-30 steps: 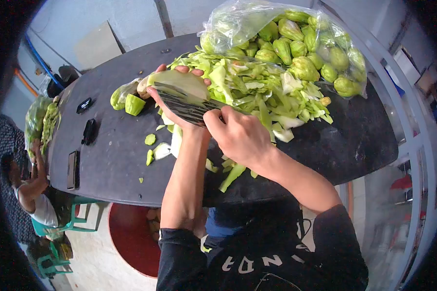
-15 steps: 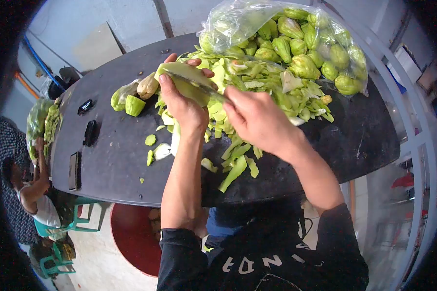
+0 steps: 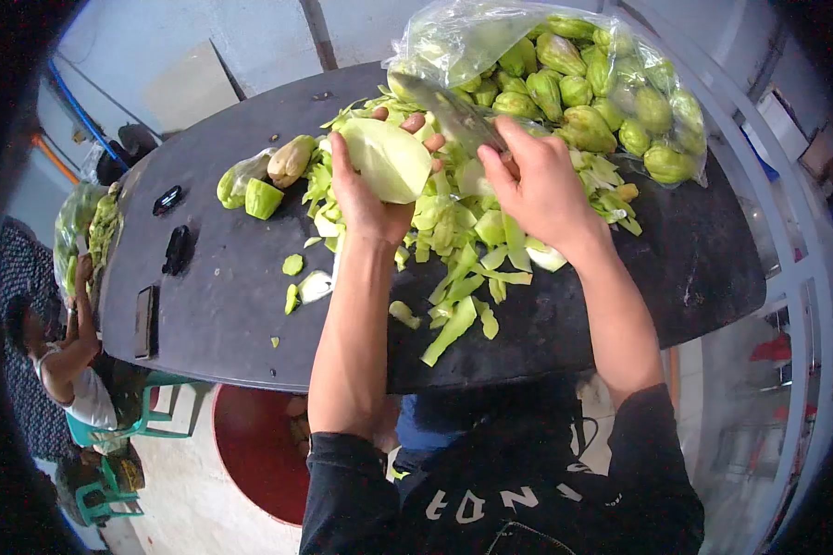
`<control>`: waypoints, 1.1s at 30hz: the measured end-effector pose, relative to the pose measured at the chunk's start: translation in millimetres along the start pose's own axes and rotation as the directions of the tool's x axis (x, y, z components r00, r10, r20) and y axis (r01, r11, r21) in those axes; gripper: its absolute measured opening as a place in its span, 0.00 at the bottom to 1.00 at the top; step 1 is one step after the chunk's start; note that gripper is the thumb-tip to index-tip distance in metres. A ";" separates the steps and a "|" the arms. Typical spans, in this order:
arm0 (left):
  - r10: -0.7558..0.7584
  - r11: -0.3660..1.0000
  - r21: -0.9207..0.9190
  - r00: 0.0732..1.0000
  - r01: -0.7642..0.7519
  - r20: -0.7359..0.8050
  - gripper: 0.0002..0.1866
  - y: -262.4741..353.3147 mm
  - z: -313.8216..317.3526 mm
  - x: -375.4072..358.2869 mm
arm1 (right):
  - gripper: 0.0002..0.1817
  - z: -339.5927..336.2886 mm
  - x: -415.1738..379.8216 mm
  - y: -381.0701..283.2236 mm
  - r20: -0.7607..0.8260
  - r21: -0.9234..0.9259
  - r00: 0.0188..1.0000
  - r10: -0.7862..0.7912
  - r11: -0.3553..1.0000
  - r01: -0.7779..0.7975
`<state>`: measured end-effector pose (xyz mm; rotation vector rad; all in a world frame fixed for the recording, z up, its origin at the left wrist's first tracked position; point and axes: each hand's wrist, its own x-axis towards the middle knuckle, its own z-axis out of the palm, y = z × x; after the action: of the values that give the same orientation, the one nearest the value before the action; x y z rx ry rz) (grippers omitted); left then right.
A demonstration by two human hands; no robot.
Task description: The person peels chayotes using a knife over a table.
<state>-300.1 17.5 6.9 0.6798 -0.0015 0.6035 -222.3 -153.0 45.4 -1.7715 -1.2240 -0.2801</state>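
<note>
A pale green, peeled chayote rests in my left hand, whose fingers curl round its far side. My right hand is closed on the handle of a knife; the wide blade points up and left, apart from the chayote and slightly blurred. Beneath and beyond both hands lies a heap of green peelings on the dark table. A large clear plastic bag of whole chayotes stands behind the heap.
Left of the heap lie a cut green piece and whole chayotes. Dark small objects and a phone-like item sit at the table's left. A red tub is below the edge. Another person sits at far left.
The knife has moved off the chayote, up and to the right, with my right hand. The chayote's broad pale face now shows in my left hand.
</note>
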 end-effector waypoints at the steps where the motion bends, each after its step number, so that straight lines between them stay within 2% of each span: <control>1: -0.047 0.993 -0.103 0.998 0.050 0.032 0.34 0.2 -2.4 0.9 | 0.06 -2.5 0.2 1.1 0.000 0.000 1.000 -0.001 1.000 0.001; 3: -0.066 0.984 -0.167 0.998 0.063 -0.008 0.33 1.6 -3.6 3.1 | 0.07 -10.3 3.9 3.1 -0.073 -0.122 0.997 0.000 0.993 -0.009; 5: -0.023 0.994 0.106 1.000 0.024 -0.007 0.33 2.4 -7.4 2.9 | 0.08 -16.8 2.2 -4.4 -0.120 -0.123 0.993 0.002 0.992 -0.017; 6: 0.094 0.907 0.412 0.996 -0.089 0.008 0.33 0.8 -6.0 3.2 | 0.08 -17.5 0.5 -3.6 -0.167 -0.110 0.984 -0.068 0.993 0.050; 7: 0.219 0.762 0.618 0.975 -0.194 0.036 0.28 1.5 -6.0 0.2 | 0.07 -18.0 -0.9 -1.8 -0.216 -0.101 0.967 -0.134 0.988 0.115; 8: 0.329 0.534 0.789 0.934 -0.305 0.138 0.26 1.1 -4.4 -0.7 | 0.05 -14.7 -2.7 5.9 -0.218 -0.254 0.927 -0.304 0.935 0.247; 9: 0.401 0.257 0.886 0.877 -0.386 0.265 0.25 0.2 -2.6 -1.4 | 0.05 -15.5 -6.5 7.5 -0.222 -0.261 0.927 -0.303 0.934 0.243; 10: 0.385 0.131 0.920 0.874 -0.369 0.296 0.25 3.8 5.0 -7.3 | 0.05 -16.4 -11.7 7.3 -0.134 -0.397 0.886 -0.444 0.843 0.362; 11: 0.366 0.010 0.894 0.834 -0.448 0.413 0.27 1.4 -5.3 -0.6 | 0.05 -16.4 -15.4 7.4 -0.025 -0.511 0.827 -0.562 0.718 0.473; 13: 0.448 0.047 0.833 0.757 -0.551 0.475 0.28 -8.6 -5.1 -8.9 | 0.06 -10.1 -18.1 8.9 0.027 -0.567 0.733 -0.680 0.594 0.571; 16: 0.372 0.071 0.885 0.836 -0.460 0.404 0.30 -1.7 4.3 -4.9 | 0.05 -4.7 -25.1 -0.5 0.062 -0.544 0.705 -0.706 0.569 0.617; 17: 0.369 0.018 0.923 0.861 -0.383 0.350 0.29 -1.2 10.2 -9.8 | 0.05 -3.8 -23.8 3.4 0.059 -0.545 0.707 -0.705 0.571 0.614; 19: 0.411 -0.014 0.822 0.747 -0.569 0.523 0.25 -3.9 3.7 -5.1 | 0.03 -2.9 -17.0 20.6 0.075 -0.610 0.837 -0.542 0.639 0.468; 20: 0.379 -0.091 0.897 0.818 -0.433 0.433 0.24 -2.7 6.6 -10.3 | 0.03 -6.0 -10.0 37.1 0.050 -0.594 0.912 -0.406 0.722 0.354; 21: 0.412 -0.103 0.865 0.771 -0.490 0.486 0.24 -2.3 9.9 -11.2 | 0.05 -9.6 -6.3 51.8 -0.002 -0.595 0.940 -0.340 0.756 0.272; 23: 0.398 -0.066 0.874 0.791 -0.481 0.465 0.24 0.9 10.3 -11.4 | 0.08 -17.7 -5.5 65.8 -0.069 -0.576 0.948 -0.311 0.788 0.217; 26: 0.402 -0.069 0.868 0.782 -0.493 0.476 0.24 5.1 7.1 -9.7 | 0.10 -25.7 -10.1 61.7 -0.039 -0.558 0.957 -0.288 0.801 0.218; 29: 0.386 0.171 0.947 0.903 -0.271 0.189 0.20 31.0 0.1 -19.7 | 0.11 -31.6 -13.7 66.7 -0.099 -0.506 0.936 -0.339 0.827 0.246; 31: 0.413 0.490 0.833 0.910 -0.255 0.036 0.21 65.2 -4.4 -48.0 | 0.11 -42.7 -17.4 80.4 -0.107 -0.517 0.938 -0.331 0.824 0.231; 32: 0.446 0.446 0.879 0.894 -0.170 -0.053 0.23 92.8 -31.0 -63.7 | 0.10 -50.2 -21.1 86.6 -0.130 -0.527 0.955 -0.268 0.834 0.163; 33: 0.501 0.508 0.820 0.865 -0.263 -0.033 0.28 110.3 -28.4 -89.3 | 0.09 -55.2 -25.6 90.2 -0.155 -0.534 0.968 -0.197 0.841 0.085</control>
<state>-437.5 55.4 32.5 1.5096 0.4154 1.1650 -143.4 -218.3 8.5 -2.0439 -1.2006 -0.9404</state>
